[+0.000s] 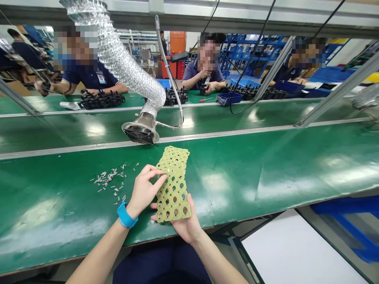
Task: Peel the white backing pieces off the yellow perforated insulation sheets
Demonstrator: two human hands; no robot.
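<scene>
A yellow-green perforated panel (177, 197), with rows of round holes, is held tilted over the green bench. My right hand (189, 228) supports its near end from below, thumb along the right edge and some fingertips showing past the left edge. Beyond it, a similar perforated section (175, 153) extends away; whether the two are joined I cannot tell. My left hand (145, 188), with a blue band at the wrist, has thumb and index finger pinched together at the panel's upper left. What lies between those fingertips is too small to make out. Small metallic pieces (108, 178) lie scattered left of my left hand.
A fume extraction hood (140, 128) on a silver flexible duct hangs just beyond the panel. Metal rails (207, 135) cross the green bench (237, 165). Across it, several people sit with black parts (102, 99) and a blue bin (229, 98). A white board (296, 252) is at lower right.
</scene>
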